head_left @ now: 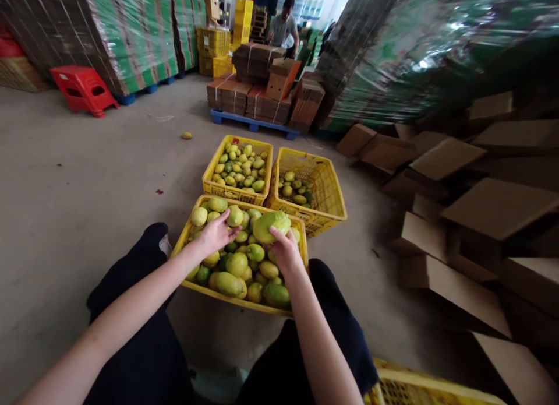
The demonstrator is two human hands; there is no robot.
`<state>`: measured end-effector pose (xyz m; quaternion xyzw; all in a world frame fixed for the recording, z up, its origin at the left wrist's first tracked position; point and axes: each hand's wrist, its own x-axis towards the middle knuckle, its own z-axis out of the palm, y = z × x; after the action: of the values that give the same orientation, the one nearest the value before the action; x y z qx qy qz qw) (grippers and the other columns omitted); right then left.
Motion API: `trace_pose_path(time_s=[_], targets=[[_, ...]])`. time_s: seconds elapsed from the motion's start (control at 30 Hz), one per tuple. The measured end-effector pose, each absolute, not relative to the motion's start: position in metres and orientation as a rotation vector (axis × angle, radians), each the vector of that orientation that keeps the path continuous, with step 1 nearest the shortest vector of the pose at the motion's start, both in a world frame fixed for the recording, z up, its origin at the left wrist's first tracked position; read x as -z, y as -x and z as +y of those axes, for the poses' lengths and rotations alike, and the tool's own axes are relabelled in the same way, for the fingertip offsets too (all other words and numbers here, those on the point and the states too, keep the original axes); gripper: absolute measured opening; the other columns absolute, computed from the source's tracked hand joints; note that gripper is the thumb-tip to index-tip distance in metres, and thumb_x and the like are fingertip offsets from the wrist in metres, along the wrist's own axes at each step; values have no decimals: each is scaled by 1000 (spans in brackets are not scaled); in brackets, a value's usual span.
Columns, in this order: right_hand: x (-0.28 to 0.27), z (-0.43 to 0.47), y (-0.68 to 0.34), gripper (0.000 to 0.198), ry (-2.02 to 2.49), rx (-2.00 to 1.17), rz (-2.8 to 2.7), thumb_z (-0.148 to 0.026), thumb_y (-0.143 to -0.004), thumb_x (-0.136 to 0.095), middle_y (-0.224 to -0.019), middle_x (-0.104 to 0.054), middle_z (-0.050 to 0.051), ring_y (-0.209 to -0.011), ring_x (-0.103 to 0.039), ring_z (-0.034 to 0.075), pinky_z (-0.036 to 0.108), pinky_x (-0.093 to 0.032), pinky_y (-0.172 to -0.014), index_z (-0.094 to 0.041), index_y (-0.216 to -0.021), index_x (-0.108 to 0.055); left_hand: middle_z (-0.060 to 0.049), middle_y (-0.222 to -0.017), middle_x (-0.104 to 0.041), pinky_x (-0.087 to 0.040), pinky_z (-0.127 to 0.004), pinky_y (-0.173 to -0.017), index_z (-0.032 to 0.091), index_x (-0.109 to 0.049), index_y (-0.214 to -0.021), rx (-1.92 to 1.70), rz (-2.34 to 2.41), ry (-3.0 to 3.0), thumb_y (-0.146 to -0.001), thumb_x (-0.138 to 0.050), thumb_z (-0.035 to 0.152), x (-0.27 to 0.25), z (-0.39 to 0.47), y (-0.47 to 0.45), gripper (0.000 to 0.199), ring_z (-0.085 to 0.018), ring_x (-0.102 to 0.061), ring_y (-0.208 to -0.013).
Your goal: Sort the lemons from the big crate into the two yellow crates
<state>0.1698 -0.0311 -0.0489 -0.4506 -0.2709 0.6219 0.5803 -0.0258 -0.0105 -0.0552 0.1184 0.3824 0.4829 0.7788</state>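
Observation:
My right hand (286, 249) is closed round a large green-yellow lemon (271, 226), raised just above the full yellow crate (244, 303) between my knees. To its left, my left hand (217, 235) hovers over the same crate with its fingers apart and the palm turned inward. A paler lemon (234, 215) shows right by its thumb and fingertips; I see no grip on it. Lemons of mixed green and yellow fill this crate, among them a big yellow-green lemon (236, 265) near the middle.
Beyond stand a yellow crate of smaller lemons (206, 186) and a yellow crate with a few lemons (334, 186). Flattened cartons (227, 96) sit on a blue pallet (244, 120) near another person (283, 29). Open cardboard boxes (458, 288) crowd the right. A red stool (82, 90) stands left.

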Motion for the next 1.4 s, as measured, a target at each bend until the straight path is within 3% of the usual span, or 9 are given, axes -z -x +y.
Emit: trace_pose_path(time_s=[0.13,0.3,0.43,0.67,0.77,0.9,1.07,1.27,1.4], targets=[[49,-36,-167,62,1162,-1142,-843,-25,-53,-96,-99,-76,-1,-93,-73,24,39,-62,-88,-26,-107,-65,-1,-101,-73,-55,-27,-82,23,-67,-102,-1158,875,-539,-77,-86,12,51,-17,23,33,-19,-71,-96],[46,-44,-168,67,1186,-865,-1085,-22,-57,-95,-122,-71,3,-118,-66,28,47,-53,-111,-29,-116,-64,-1,-108,-72,-53,-24,-82,23,-76,-100,-1197,956,-860,-49,-91,-2,41,-22,28,58,-18,-67,-98],[42,-49,-164,65,1213,-879,-1172,-23,-62,-93,-133,-69,4,-142,-52,34,55,-39,-126,-35,-119,-65,-4,-106,-72,-54,-27,-86,23,-79,-94,-1192,954,-994,-47,-92,3,35,-21,31,53,-22,-66,-100],[45,-50,-156,67,1193,-957,-1152,-16,-60,-92,-133,-69,2,-143,-49,36,57,-30,-131,-37,-118,-66,-1,-98,-75,-50,-26,-96,23,-81,-97,-1197,900,-950,-46,-70,-9,28,-23,27,61,-23,-67,-110],[49,-48,-157,65,1191,-896,-1239,-21,-65,-90,-136,-68,4,-140,-52,37,61,-29,-130,-35,-122,-62,-3,-100,-76,-50,-27,-96,22,-80,-101,-1192,897,-929,-47,-66,-8,29,-23,27,63,-24,-67,-111],[59,-45,-160,64,1179,-696,-1368,-29,-68,-88,-132,-70,6,-129,-62,37,66,-43,-120,-35,-125,-59,-4,-107,-77,-51,-30,-97,22,-79,-102,-1184,842,-1016,-48,-66,-1,40,-19,30,60,-24,-66,-112],[67,-43,-165,67,1080,-729,-1385,-33,-65,-92,-130,-70,7,-122,-68,35,64,-52,-110,-37,-121,-55,-5,-132,-71,-52,-30,-92,26,-72,-122,-1270,841,-982,-56,-65,7,52,-16,31,69,-22,-65,-112],[64,-46,-166,67,1025,-1042,-1296,-29,-59,-98,-121,-71,4,-110,-72,29,52,-60,-99,-34,-113,-59,-7,-120,-75,-56,-31,-90,23,-70,-100,-1295,861,-666,-80,-62,19,51,-16,23,22,-24,-67,-119],[60,-46,-162,72,992,-1271,-1198,-26,-52,-100,-121,-72,4,-98,-72,25,44,-62,-90,-27,-115,-66,-7,-109,-77,-57,-29,-86,20,-70,-96,-1279,878,-514,-88,-61,22,52,-14,17,12,-24,-70,-115]])
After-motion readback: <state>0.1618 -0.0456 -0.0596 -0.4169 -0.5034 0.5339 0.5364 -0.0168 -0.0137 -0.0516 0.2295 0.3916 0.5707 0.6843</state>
